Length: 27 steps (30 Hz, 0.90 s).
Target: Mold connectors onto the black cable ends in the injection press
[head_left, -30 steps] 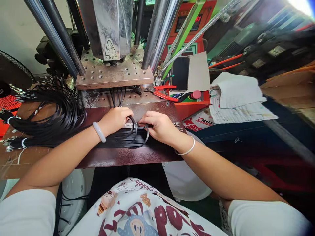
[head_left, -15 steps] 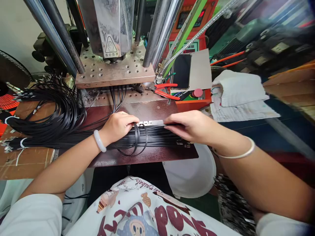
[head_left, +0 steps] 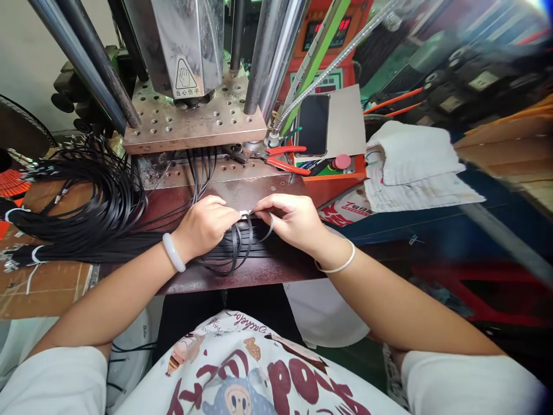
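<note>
The left hand (head_left: 207,226) curls at the left end of a small metal strip (head_left: 245,214); whether its fingers pinch anything, I cannot tell. The right hand (head_left: 298,223) pinches a looped black cable (head_left: 271,226) at the strip's right end, over the maroon bench (head_left: 280,270), between its front edge and the press plate (head_left: 194,137)
</note>
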{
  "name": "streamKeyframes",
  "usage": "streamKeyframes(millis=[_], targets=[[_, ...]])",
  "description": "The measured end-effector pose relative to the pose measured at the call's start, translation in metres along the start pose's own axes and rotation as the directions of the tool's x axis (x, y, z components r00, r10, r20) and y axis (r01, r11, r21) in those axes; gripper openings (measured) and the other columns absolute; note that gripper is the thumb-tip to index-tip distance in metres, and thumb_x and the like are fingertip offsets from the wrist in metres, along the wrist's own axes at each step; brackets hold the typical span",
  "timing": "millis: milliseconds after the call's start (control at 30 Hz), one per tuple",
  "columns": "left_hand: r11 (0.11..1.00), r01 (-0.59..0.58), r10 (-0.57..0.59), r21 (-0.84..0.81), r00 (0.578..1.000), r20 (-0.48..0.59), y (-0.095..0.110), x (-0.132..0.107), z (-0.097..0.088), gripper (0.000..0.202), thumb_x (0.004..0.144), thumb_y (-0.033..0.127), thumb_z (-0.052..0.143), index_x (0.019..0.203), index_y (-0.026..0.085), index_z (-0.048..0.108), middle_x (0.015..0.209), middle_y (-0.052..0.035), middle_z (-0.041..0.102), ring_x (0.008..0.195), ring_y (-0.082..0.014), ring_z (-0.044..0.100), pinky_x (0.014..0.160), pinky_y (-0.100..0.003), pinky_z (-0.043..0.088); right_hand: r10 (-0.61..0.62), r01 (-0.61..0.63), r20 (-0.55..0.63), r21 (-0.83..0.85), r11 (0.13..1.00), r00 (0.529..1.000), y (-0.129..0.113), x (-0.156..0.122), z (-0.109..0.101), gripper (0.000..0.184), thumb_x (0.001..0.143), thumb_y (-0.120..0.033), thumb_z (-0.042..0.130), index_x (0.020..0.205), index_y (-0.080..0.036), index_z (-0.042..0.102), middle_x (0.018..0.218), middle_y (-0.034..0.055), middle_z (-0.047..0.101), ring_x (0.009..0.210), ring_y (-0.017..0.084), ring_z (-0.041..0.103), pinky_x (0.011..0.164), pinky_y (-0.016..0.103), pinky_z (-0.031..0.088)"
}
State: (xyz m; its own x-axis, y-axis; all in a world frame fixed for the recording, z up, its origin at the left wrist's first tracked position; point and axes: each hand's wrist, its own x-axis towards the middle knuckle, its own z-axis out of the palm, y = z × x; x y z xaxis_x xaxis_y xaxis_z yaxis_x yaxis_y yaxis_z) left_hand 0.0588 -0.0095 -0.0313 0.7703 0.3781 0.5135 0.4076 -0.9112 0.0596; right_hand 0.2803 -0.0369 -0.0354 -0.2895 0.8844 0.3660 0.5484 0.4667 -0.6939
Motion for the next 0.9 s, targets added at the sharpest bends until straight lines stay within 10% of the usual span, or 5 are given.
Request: streamKeyframes(millis=[300,500,700,900], targets=[[0.995,-0.094,0.09,0.016,0.979,0.181,0.0,0.019,-0.001,0.031,0.091,0.008,0.039,0.078,0.014,0.066,0.069,-0.0047,0.068,0.067,-0.0179,0.062,0.082,-0.034,0.049,-0.137,0.145,0.056,-0.174,0.974,0.989,0.005,0.008,-0.003,0.015,0.08,-0.012,0.054,0.076,-0.018,0.067,0.073,0.0045,0.069,0.067,0.017,0.063,0.064,0.027,0.048],[0.988,0.123,-0.145,0.092,0.944,0.298,-0.003,0.011,-0.015,0.023,0.091,0.013,0.045,0.089,0.013,0.068,0.089,-0.0089,0.068,0.077,-0.0193,0.064,0.07,-0.029,0.05,-0.267,0.291,0.115,-0.348,0.891,0.957,0.01,0.002,0.005,0.022,0.082,-0.008,0.047,0.083,-0.018,0.067,0.079,0.0088,0.069,0.072,0.02,0.06,0.068,0.031,0.049],[0.886,0.364,-0.398,-0.288,0.915,-0.068,-0.016,0.018,-0.033,0.02,0.091,0.024,0.054,0.092,0.016,0.073,0.091,-0.0066,0.07,0.082,-0.017,0.065,0.074,-0.027,0.05,-0.246,0.296,0.2,-0.282,0.912,0.948,0.01,0.004,-0.007,0.023,0.082,-0.007,0.045,0.087,-0.017,0.066,0.082,0.0096,0.068,0.076,0.021,0.061,0.071,0.032,0.049],[0.775,0.398,-0.504,-0.491,0.858,-0.1,-0.021,0.024,-0.035,0.021,0.084,0.033,0.066,0.092,0.016,0.076,0.087,-0.0057,0.074,0.077,-0.017,0.067,0.074,-0.026,0.052,-0.047,0.09,0.283,-0.142,0.986,0.958,-0.017,0.049,-0.014,0.021,0.078,-0.021,0.066,0.098,-0.015,0.063,0.073,0.0014,0.062,0.063,0.016,0.055,0.059,0.027,0.041]])
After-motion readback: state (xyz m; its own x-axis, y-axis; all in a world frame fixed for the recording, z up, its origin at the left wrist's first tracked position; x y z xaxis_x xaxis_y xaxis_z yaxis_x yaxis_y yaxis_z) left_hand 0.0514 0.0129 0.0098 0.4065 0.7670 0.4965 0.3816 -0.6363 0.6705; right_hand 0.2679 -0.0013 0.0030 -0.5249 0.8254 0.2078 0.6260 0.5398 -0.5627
